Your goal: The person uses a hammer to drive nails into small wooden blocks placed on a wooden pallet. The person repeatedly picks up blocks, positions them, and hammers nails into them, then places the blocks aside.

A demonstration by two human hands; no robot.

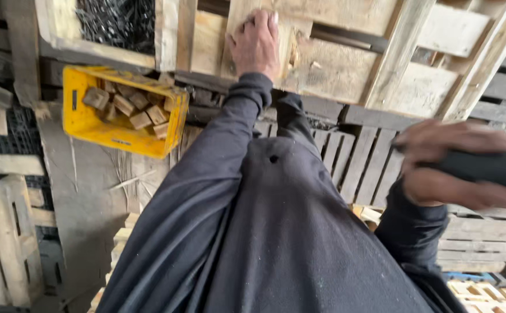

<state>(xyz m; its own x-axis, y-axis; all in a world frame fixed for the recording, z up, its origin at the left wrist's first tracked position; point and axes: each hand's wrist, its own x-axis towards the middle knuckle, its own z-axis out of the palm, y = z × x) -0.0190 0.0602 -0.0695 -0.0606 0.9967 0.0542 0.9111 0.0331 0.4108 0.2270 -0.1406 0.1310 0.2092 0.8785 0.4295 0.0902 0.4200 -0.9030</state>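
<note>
Your left hand (255, 43) lies flat at twelve o'clock, fingers together and pressed against a pale plank (253, 29) of the pallet (345, 69) in front of you. The pallet fills the upper frame from twelve to two o'clock: rough, light boards, splintered at the edges, with dark gaps between the slats and a slanted board crossing at one o'clock. Your right hand (461, 165) is at three o'clock, blurred, fingers curled tight around a dark tool handle (490, 168); you cannot tell what kind of tool it is. It hangs well apart from the plank, over greyer slats (351, 156) below the pallet.

At ten o'clock a yellow crate (119, 110) sits tilted, holding small wooden blocks (131, 107) piled loosely. It lies just beside the pallet's lower left edge. Above it, at eleven o'clock, dark mesh (116, 23) shows through a wooden frame. At eight o'clock another weathered pallet (3, 237) stands against the ground, and a grey sheet (84, 191) lies between it and your dark sleeve (206, 174). More pale pallets (485, 237) stack at four o'clock.
</note>
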